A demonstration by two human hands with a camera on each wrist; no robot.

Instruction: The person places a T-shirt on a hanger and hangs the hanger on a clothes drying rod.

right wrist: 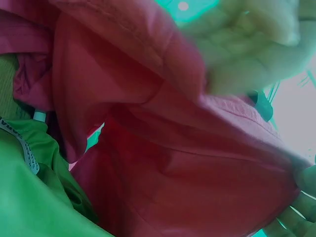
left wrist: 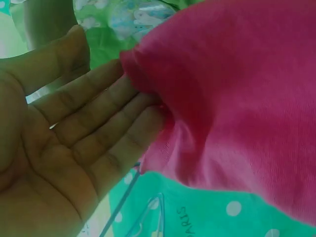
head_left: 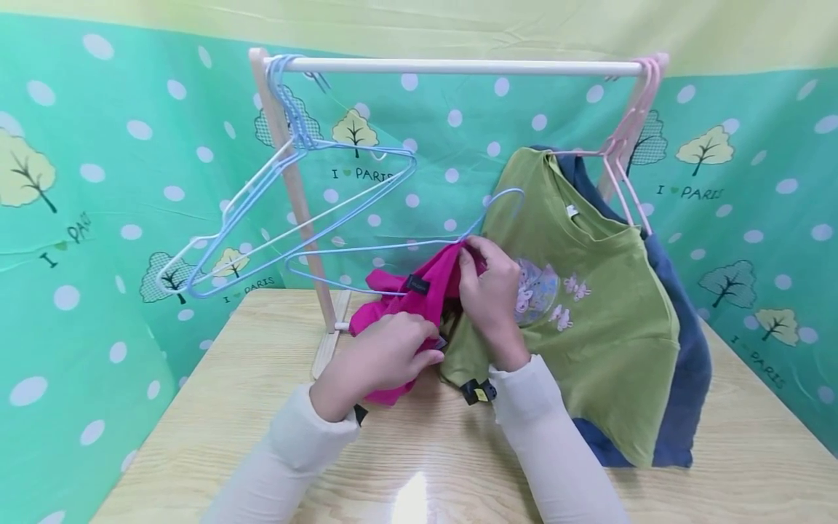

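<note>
A bunched pink shirt [head_left: 393, 309] hangs between my hands, a black label [head_left: 417, 284] showing on it. One side of a blue wire hanger [head_left: 380, 248] sticks out to its left, and the hook rises above the cloth. At the base of that hook, my right hand [head_left: 494, 291] pinches the shirt's edge between thumb and fingers. Lower down, my left hand [head_left: 386, 353] is at the shirt's near side. The left wrist view shows its fingers [left wrist: 98, 128] straight, tips tucked under the pink cloth [left wrist: 242, 98], thumb held apart.
A rack with a white bar [head_left: 458, 66] stands on the wooden table [head_left: 229, 407]. Blue and white hangers [head_left: 294, 124] hang at its left end. At the right, pink hangers [head_left: 615, 145] carry a green shirt [head_left: 602, 320] and a dark blue garment [head_left: 687, 386].
</note>
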